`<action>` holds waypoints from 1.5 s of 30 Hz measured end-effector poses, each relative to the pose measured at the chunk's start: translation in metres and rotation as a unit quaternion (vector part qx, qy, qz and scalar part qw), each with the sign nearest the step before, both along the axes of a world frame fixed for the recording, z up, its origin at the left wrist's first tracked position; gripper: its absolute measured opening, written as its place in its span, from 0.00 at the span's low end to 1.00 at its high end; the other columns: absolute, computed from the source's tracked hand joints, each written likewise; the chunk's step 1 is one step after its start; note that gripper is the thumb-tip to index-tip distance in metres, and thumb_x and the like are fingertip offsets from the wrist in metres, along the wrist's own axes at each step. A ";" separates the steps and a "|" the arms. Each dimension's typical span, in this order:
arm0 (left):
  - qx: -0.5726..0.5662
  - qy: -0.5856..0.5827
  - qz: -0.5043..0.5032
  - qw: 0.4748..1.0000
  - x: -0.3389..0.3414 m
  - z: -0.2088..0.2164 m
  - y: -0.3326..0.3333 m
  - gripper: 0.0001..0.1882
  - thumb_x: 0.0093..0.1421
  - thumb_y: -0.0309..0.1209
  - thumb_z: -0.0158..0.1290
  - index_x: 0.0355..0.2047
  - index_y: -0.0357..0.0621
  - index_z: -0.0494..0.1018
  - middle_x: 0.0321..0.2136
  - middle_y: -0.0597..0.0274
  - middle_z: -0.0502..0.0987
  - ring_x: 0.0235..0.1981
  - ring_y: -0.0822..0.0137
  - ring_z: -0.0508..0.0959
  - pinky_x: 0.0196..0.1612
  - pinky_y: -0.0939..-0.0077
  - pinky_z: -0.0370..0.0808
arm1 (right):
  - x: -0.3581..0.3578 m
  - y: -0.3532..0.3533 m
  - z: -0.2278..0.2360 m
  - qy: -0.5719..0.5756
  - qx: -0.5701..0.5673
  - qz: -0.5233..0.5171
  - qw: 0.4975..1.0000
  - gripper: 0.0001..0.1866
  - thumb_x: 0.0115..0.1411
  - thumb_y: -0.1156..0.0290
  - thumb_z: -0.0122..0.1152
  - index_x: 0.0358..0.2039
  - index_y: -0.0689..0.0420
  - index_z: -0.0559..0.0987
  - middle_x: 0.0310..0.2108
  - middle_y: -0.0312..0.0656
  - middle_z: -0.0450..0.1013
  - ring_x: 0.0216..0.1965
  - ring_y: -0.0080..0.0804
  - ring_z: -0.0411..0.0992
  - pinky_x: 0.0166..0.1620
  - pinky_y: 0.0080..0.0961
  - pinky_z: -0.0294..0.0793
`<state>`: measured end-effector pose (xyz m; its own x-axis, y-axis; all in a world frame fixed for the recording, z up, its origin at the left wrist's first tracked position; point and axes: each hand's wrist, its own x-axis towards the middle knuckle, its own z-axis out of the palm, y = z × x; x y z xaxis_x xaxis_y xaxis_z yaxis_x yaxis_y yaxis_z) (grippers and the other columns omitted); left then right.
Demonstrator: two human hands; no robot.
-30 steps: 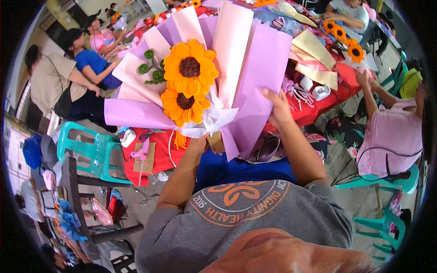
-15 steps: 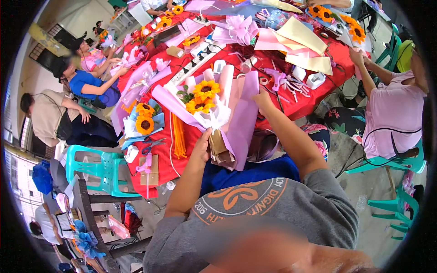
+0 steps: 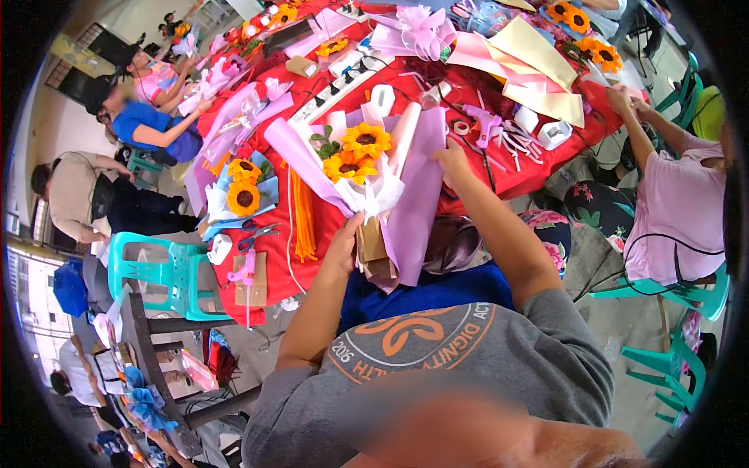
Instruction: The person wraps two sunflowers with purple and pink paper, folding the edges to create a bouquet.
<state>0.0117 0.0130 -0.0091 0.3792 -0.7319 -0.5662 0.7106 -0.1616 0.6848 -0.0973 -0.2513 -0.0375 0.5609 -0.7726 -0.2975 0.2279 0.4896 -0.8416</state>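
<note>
A bouquet of two orange-yellow fabric sunflowers (image 3: 365,141) with green leaves stands in front of me, inside white inner paper (image 3: 373,196) and lilac wrapping paper (image 3: 424,183). My left hand (image 3: 343,243) grips the bouquet's lower left side, thumb against the gathered white paper and fingers mostly hidden behind. Brown paper (image 3: 373,240) covers the stem end. With bent fingers, my right hand (image 3: 451,162) pinches the outer right edge of the lilac sheet, which flares away from the flowers. On the left, the other lilac flap spreads open beside the blooms.
Around the bouquet on the red-covered table (image 3: 312,285) lie a white power strip (image 3: 335,93), pink glue guns (image 3: 485,125), scissors (image 3: 256,234), orange pipe cleaners (image 3: 303,218) and a blue-wrapped sunflower bouquet (image 3: 243,195). A green chair (image 3: 140,265) stands left. Several people sit around the table.
The view has shifted slightly, so the table's contents sit a little differently. My hands keep their holds on the bouquet and the lilac paper. At far left, the person in beige has shifted posture.
</note>
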 end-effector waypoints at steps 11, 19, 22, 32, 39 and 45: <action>-0.013 -0.012 0.012 1.000 -0.006 -0.004 -0.005 0.21 0.59 0.41 0.47 0.48 0.40 0.64 0.39 0.59 0.73 0.39 0.66 0.75 0.43 0.69 0.73 | -0.026 0.048 0.004 -0.032 0.053 0.076 0.995 0.24 0.48 0.81 0.50 0.49 0.64 0.63 0.40 0.48 0.69 0.41 0.37 0.69 0.43 0.32 0.69; -0.035 -0.004 0.001 0.999 -0.012 0.008 -0.008 0.23 0.58 0.42 0.47 0.49 0.40 0.63 0.42 0.58 0.72 0.42 0.65 0.74 0.45 0.67 0.72 | -0.049 0.100 0.006 0.009 0.068 0.081 0.994 0.19 0.51 0.76 0.53 0.45 0.63 0.67 0.39 0.44 0.71 0.40 0.33 0.70 0.45 0.30 0.68; -0.048 0.003 -0.004 0.999 -0.013 0.007 -0.008 0.23 0.58 0.42 0.48 0.49 0.40 0.63 0.42 0.57 0.72 0.42 0.64 0.74 0.46 0.67 0.72 | -0.047 0.107 0.008 -0.007 0.072 0.047 0.996 0.18 0.50 0.79 0.52 0.43 0.67 0.68 0.37 0.48 0.72 0.38 0.35 0.71 0.42 0.31 0.70; -0.074 0.004 0.023 0.997 -0.005 0.003 -0.011 0.26 0.57 0.52 0.44 0.44 0.43 0.66 0.33 0.60 0.74 0.31 0.66 0.77 0.35 0.71 0.76 | -0.046 0.099 0.001 0.027 0.127 0.032 0.991 0.16 0.49 0.79 0.52 0.41 0.66 0.70 0.34 0.48 0.72 0.31 0.35 0.72 0.35 0.32 0.72; -0.086 0.019 0.020 0.996 -0.012 0.024 -0.006 0.27 0.55 0.51 0.47 0.46 0.44 0.64 0.33 0.60 0.74 0.32 0.66 0.77 0.34 0.71 0.76 | -0.046 0.094 0.011 0.007 0.156 0.048 0.987 0.16 0.49 0.79 0.50 0.41 0.66 0.69 0.31 0.46 0.70 0.29 0.36 0.70 0.34 0.32 0.72; -0.069 0.019 0.004 0.997 -0.014 0.018 -0.008 0.29 0.55 0.53 0.46 0.46 0.42 0.64 0.34 0.57 0.74 0.33 0.64 0.77 0.38 0.67 0.76 | -0.038 0.087 -0.002 0.000 0.115 0.055 0.992 0.16 0.51 0.78 0.48 0.43 0.65 0.68 0.32 0.46 0.71 0.31 0.35 0.70 0.36 0.30 0.71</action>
<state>-0.0021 0.0052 0.0087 0.3659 -0.8003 -0.4749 0.7377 -0.0617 0.6723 -0.1354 -0.1642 -0.0393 0.6378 -0.6184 -0.4591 0.1628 0.6909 -0.7044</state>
